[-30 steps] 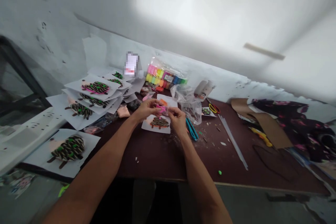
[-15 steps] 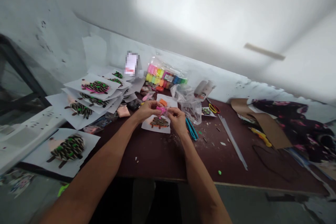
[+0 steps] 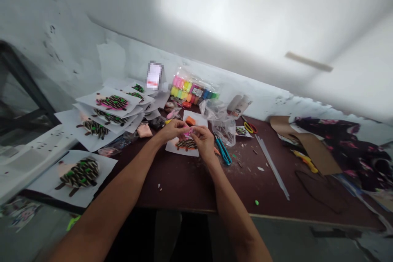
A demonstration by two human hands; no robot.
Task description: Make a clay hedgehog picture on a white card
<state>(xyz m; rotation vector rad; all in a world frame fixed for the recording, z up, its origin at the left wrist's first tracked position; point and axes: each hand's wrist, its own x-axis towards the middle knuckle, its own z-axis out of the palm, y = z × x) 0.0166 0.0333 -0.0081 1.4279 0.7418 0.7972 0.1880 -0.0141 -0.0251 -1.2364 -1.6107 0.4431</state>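
My left hand and my right hand meet over the middle of the table, fingers pinched together. Between their fingertips is a small pink piece of modelling clay, seemingly in thin clear plastic wrap. Directly below lies a white paper with a striped clay hedgehog, partly covered by my right hand. An orange lump of clay rests on a second white sheet just behind my hands. To the right of my right hand is a teal tool, its kind unclear.
Stacked papers with clay hedgehogs lie at the left. Colourful clay packs stand against the wall beside a crumpled plastic bag. To the right are red-and-yellow scissors, clear glue sticks, a yellow cutter and cardboard.
My right hand has shifted slightly left, closer to my left hand, and covers more of the hedgehog paper. The pink piece remains between my fingers.
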